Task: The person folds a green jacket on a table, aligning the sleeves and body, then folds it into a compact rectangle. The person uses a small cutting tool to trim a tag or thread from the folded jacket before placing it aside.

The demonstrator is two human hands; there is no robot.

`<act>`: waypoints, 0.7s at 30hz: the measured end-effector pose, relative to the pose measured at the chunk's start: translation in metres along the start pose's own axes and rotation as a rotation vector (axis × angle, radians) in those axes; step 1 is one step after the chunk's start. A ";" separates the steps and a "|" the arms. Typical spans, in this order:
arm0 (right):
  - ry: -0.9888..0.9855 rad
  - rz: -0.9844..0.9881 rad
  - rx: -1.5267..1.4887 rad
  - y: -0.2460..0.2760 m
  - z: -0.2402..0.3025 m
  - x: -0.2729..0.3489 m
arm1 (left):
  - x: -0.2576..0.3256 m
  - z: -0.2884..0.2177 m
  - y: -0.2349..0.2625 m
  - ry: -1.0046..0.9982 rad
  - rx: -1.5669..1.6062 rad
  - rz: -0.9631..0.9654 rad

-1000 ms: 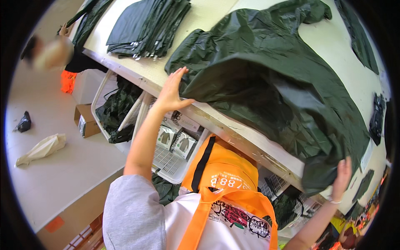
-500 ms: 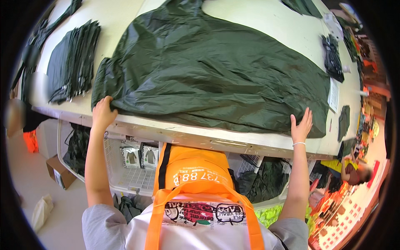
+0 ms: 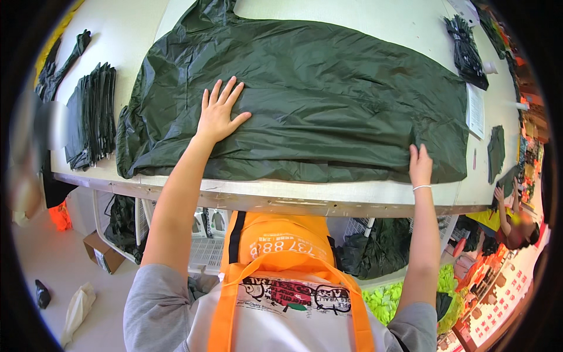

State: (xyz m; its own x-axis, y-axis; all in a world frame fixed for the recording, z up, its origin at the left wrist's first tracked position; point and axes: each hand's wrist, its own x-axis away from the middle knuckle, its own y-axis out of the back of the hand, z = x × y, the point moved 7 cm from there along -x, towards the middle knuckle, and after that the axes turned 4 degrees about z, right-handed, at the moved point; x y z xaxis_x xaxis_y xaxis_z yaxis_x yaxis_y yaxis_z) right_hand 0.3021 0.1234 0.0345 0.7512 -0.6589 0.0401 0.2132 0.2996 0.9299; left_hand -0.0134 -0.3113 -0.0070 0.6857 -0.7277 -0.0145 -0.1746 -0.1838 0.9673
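Observation:
A dark green raincoat (image 3: 328,88) of thin, shiny, creased fabric lies spread across the white table in front of me, its lower edge running along the table's front. My left hand (image 3: 221,114) rests flat on the coat left of the middle, fingers spread. Near the coat's lower right corner, my right hand (image 3: 420,165) has its fingers curled in at the fabric, where a small fold rises. Part of that grip is hidden by the hand itself.
A stack of folded dark pieces (image 3: 92,117) stands at the table's left. On the right lie a dark strap bundle (image 3: 466,51), a white printed sheet (image 3: 475,111) and a small dark cloth piece (image 3: 496,154). White baskets with dark garments (image 3: 375,249) sit below. A co-worker (image 3: 516,227) is at far right.
My left hand has left the coat's lower left corner and moved up and right onto its surface. My right hand has gone from flat to curled. The coat's lower edge now lies straighter.

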 end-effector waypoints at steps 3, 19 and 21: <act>0.105 -0.108 -0.231 -0.002 -0.010 -0.001 | 0.014 0.001 0.031 -0.007 0.101 -0.052; 0.599 0.100 -0.046 -0.026 0.099 -0.159 | -0.074 0.104 0.086 0.230 -0.184 -0.266; 0.566 0.051 0.264 -0.037 0.091 -0.229 | -0.145 0.153 0.081 0.497 -0.295 -0.163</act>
State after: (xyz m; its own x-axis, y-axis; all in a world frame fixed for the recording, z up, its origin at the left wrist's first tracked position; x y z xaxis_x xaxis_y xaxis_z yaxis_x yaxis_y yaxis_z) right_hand 0.0652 0.2002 0.0239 0.9863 -0.1587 -0.0458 0.0611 0.0929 0.9938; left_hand -0.2355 -0.3218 0.0341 0.9479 -0.2959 -0.1177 0.1157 -0.0243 0.9930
